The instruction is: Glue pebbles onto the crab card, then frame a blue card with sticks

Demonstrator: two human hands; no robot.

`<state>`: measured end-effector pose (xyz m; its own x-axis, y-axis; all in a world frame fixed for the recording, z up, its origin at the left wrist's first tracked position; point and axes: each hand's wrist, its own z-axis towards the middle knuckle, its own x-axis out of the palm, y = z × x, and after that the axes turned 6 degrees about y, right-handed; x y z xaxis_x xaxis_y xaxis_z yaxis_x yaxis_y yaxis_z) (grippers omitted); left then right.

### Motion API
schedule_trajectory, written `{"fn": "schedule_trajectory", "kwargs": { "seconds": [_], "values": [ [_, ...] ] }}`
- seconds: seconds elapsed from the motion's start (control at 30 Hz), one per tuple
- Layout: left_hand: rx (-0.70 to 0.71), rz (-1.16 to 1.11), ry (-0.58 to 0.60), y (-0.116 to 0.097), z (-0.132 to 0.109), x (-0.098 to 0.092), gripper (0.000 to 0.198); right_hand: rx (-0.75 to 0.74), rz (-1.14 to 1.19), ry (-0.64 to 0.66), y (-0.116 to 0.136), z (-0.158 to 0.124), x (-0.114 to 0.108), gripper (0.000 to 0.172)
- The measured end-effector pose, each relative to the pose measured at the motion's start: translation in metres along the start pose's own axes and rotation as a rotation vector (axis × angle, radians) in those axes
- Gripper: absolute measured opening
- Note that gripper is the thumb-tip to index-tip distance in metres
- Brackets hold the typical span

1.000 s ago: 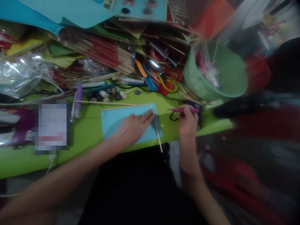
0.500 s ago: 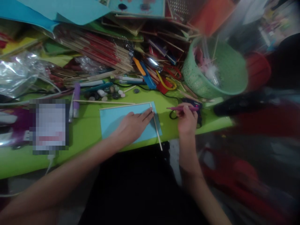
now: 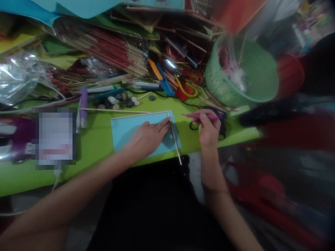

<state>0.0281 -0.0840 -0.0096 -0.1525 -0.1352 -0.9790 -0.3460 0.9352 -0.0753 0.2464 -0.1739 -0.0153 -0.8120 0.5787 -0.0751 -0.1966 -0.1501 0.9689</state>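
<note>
A light blue sheet of paper [image 3: 123, 134] lies on the green tabletop, a thin wooden stick [image 3: 151, 113] along its far edge. My left hand [image 3: 149, 137] rests flat on the sheet. Its outstretched fingertips press on a second thin wooden stick [image 3: 176, 143], which slants along the sheet's right side and sticks out past its near edge. To the right, my right hand [image 3: 208, 130] grips a slim pink pen [image 3: 199, 116] with its pointed end facing left. That tip is in the air, apart from paper and sticks.
A dark glue-gun-like tool [image 3: 222, 129] lies behind my right hand. Several pebbles [image 3: 113, 100], an orange and blue cutter [image 3: 162, 78] and bundled sticks [image 3: 112, 48] are at the back. A green basket [image 3: 217, 82] stands at right, a pixelated device [image 3: 54, 139] at left.
The whole view has shifted slightly, so the table sits a little higher in the picture. Both hands keep their places, and the pen stays in my right hand.
</note>
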Motion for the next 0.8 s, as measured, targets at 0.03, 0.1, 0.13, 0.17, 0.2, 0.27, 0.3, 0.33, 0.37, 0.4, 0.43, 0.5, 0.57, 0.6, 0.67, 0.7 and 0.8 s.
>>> {"fn": "schedule_trajectory", "kwargs": {
  "seconds": [0.03, 0.1, 0.13, 0.17, 0.2, 0.27, 0.3, 0.33, 0.37, 0.4, 0.43, 0.5, 0.57, 0.6, 0.67, 0.7, 0.8],
  "values": [
    [0.001, -0.003, 0.003, 0.0, 0.0, 0.0, 0.058, -0.005, -0.029, 0.024, 0.003, 0.002, 0.001, 0.023],
    [0.0, -0.005, 0.009, 0.0, 0.0, -0.001, 0.061, -0.019, -0.078, 0.069, 0.008, 0.007, 0.005, 0.02],
    [-0.002, -0.002, 0.012, 0.0, 0.0, 0.0, 0.062, -0.025, -0.098, 0.089, 0.01, 0.01, 0.007, 0.019],
    [-0.001, 0.001, 0.014, 0.0, 0.0, 0.0, 0.063, -0.03, -0.116, 0.108, 0.012, 0.013, 0.009, 0.018],
    [0.001, 0.005, 0.013, 0.0, 0.001, 0.0, 0.064, -0.033, -0.131, 0.129, 0.013, 0.016, 0.012, 0.017],
    [0.007, 0.008, 0.003, 0.0, 0.0, 0.001, 0.063, -0.037, -0.157, 0.181, 0.014, 0.021, 0.017, 0.016],
    [0.008, 0.007, -0.007, 0.0, 0.0, 0.002, 0.063, -0.037, -0.169, 0.209, 0.013, 0.023, 0.019, 0.016],
    [0.01, 0.003, -0.017, 0.0, 0.0, 0.003, 0.062, -0.036, -0.179, 0.236, 0.012, 0.025, 0.021, 0.016],
    [0.011, -0.003, -0.026, 0.0, 0.0, 0.003, 0.061, -0.031, -0.189, 0.257, 0.01, 0.027, 0.023, 0.017],
    [0.012, -0.008, -0.033, 0.0, -0.001, 0.003, 0.06, -0.025, -0.198, 0.273, 0.009, 0.028, 0.025, 0.017],
    [0.015, -0.012, -0.038, 0.0, -0.001, 0.003, 0.06, -0.02, -0.209, 0.284, 0.008, 0.028, 0.026, 0.018],
    [0.023, -0.009, -0.044, 0.0, -0.001, 0.003, 0.059, -0.017, -0.237, 0.305, 0.007, 0.029, 0.028, 0.017],
    [0.03, -0.003, -0.05, 0.0, -0.002, 0.003, 0.059, -0.026, -0.27, 0.319, 0.007, 0.029, 0.029, 0.016],
    [0.033, -0.003, -0.051, 0.001, -0.002, 0.003, 0.059, -0.032, -0.285, 0.322, 0.008, 0.029, 0.029, 0.015],
    [0.033, -0.011, -0.044, 0.001, -0.001, 0.002, 0.06, -0.04, -0.31, 0.32, 0.008, 0.03, 0.029, 0.014],
    [0.03, -0.016, -0.037, 0.0, -0.001, 0.002, 0.06, -0.042, -0.321, 0.319, 0.008, 0.031, 0.029, 0.014],
    [0.023, -0.011, -0.013, 0.0, 0.0, 0.001, 0.061, -0.038, -0.335, 0.325, 0.007, 0.032, 0.028, 0.012]
  ]
}}
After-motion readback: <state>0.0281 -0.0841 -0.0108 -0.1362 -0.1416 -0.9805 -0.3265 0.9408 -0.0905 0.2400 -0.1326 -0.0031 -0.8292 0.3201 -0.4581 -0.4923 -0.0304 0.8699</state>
